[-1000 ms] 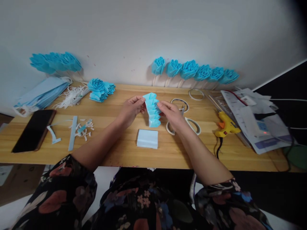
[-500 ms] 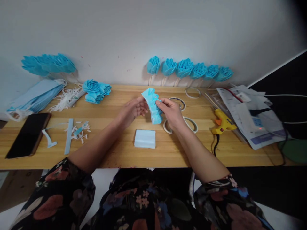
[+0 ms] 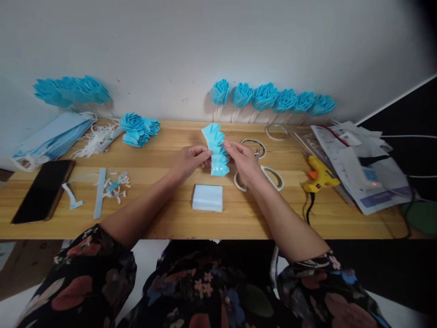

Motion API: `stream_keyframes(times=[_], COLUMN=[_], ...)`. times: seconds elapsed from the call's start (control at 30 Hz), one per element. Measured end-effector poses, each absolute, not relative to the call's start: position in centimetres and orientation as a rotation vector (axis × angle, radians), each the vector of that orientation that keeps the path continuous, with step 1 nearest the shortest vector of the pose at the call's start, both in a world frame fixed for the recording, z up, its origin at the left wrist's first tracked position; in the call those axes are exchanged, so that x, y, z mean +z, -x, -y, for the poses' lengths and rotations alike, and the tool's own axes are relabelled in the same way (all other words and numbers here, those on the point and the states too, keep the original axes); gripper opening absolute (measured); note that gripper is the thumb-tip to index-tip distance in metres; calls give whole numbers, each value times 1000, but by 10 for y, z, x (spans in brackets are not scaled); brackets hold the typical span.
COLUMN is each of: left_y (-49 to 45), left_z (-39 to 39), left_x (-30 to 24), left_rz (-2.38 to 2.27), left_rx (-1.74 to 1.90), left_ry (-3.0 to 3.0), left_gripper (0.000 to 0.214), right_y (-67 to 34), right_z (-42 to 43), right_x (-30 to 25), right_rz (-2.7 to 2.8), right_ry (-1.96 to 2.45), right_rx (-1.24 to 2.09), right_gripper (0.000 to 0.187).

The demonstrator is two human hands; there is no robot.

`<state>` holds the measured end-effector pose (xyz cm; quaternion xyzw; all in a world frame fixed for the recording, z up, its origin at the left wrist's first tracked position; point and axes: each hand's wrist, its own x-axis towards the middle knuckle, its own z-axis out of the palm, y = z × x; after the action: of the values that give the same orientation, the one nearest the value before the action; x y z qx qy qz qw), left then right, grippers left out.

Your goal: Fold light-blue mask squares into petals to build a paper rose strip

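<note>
A strip of folded blue petals (image 3: 217,152), set in an overlapping row, is held up above the wooden table. My left hand (image 3: 193,160) pinches its left edge between thumb and fingers. On the opposite edge, my right hand (image 3: 241,158) grips the strip with its thumb in front. Below them lies a stack of pale blue squares (image 3: 207,198). Scissors (image 3: 273,178) with pale handles rest partly hidden behind my right hand, near a roll of tape (image 3: 254,146).
Blue fabric roses (image 3: 264,96) lean against the wall. At left are face masks (image 3: 54,136), a phone (image 3: 43,191) and white scraps (image 3: 118,187). A yellow glue gun (image 3: 321,175) and a power strip (image 3: 362,168) lie at right.
My left hand has closed from loose, spread fingers onto the left edge of the petal strip. The strip has turned slightly; my right hand keeps its hold.
</note>
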<state>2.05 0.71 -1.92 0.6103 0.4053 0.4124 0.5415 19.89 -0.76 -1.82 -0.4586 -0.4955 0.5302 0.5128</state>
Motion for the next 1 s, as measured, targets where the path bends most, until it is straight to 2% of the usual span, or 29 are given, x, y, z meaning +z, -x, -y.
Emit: stream_keyframes(times=[0.23, 0.5, 0.77, 1.0], left_y=[-19, -15, -16, -17], left_z=[-6, -7, -9, -8], left_x=[-14, -15, -18, -16], left_rz=[-952, -973, -870, -940], left_rx=[946, 1040, 1007, 961], left_ry=[-1529, -1480, -1336, -1448], left_gripper=[35, 33, 44, 32], right_y=[-199, -202, -200, -201], right_z=[4, 8, 4, 6], right_x=[-24, -16, -22, -24], right_rz=[1266, 1266, 1287, 1328], right_ry=[1109, 1093, 1116, 1128], right_rx=[1199, 1313, 1214, 1188], right_gripper=[44, 51, 40, 41])
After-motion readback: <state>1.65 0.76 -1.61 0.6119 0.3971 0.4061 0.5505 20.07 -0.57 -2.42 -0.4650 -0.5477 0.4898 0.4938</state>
